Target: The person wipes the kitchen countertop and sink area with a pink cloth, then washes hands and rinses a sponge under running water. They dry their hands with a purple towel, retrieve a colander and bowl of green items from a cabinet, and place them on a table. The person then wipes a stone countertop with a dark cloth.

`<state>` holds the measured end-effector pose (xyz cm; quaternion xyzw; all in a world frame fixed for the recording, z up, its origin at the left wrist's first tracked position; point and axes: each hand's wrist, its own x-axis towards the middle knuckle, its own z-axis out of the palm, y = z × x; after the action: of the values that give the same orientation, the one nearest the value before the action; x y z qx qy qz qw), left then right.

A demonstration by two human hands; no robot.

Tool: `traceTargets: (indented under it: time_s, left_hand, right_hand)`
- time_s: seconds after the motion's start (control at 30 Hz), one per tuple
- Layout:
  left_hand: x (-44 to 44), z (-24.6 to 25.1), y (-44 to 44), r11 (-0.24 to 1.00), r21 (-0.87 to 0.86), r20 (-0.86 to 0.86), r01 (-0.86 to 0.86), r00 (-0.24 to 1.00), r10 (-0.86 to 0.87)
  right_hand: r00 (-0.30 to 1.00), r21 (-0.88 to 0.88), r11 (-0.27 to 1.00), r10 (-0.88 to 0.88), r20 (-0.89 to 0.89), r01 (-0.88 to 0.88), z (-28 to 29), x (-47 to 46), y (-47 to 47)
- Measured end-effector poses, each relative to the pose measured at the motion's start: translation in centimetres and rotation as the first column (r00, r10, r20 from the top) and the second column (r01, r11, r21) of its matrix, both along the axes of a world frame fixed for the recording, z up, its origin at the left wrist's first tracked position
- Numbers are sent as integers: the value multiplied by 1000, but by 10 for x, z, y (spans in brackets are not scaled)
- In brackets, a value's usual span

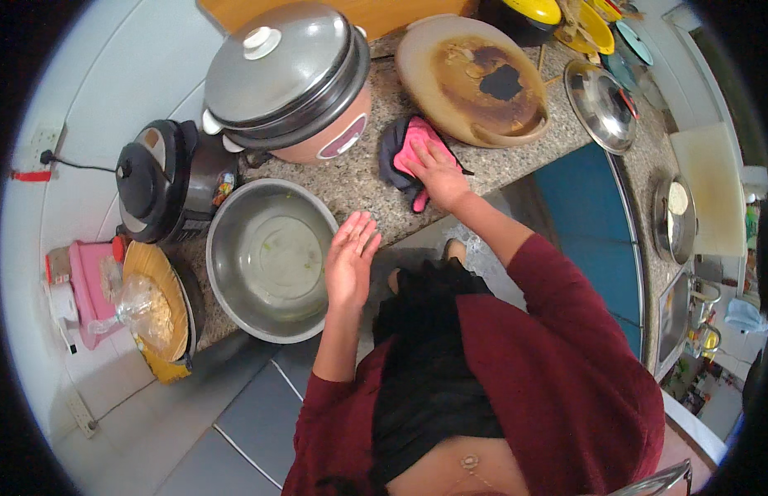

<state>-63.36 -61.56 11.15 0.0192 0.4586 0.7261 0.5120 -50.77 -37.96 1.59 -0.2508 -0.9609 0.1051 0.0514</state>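
Note:
My right hand (441, 178) holds a pink and dark grey cloth (397, 149) down against the speckled stone counter (370, 197), its fingers stretched over the pink side. Just beyond the cloth lies a large pale oval pan or lid (415, 74), stained brown with a black patch. My left hand (348, 263) is empty, palm turned up and fingers extended, beside the right rim of a wide metal basin (226, 297). A little cloudy liquid with green bits sits in the basin. Whether the hand touches the rim, I cannot tell.
Behind the basin stand a pink rice cooker (309, 146) and a dark electric pressure cooker (149, 192). At left are a bagged item (149, 310) and a pink container (89, 279). A metal lid (598, 105), a metal pan (663, 229) and a sink (672, 316) are at right.

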Motion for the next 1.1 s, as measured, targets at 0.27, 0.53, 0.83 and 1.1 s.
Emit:
traceTargets:
  time_s: [0.27, 0.53, 0.83, 1.1]
  left_hand:
    - [34, -9, 21, 979, -169, -1, 115, 993, -117]
    - [54, -19, 35, 955, -248, 16, 163, 986, -164]
    - [59, -32, 40, 901, -359, 12, 244, 966, -257]
    - [30, -103, 85, 830, -439, 255, 344, 934, -252]
  right_hand:
    - [939, -21, 968, 237, -249, -249, -25, 32, -74]
    - [957, -32, 986, -167, -238, 164, -50, 201, 95]
    - [818, 203, 794, -543, -189, 574, -44, 168, 64]
    - [936, -31, 999, 11, -352, -24, -34, 119, -42]
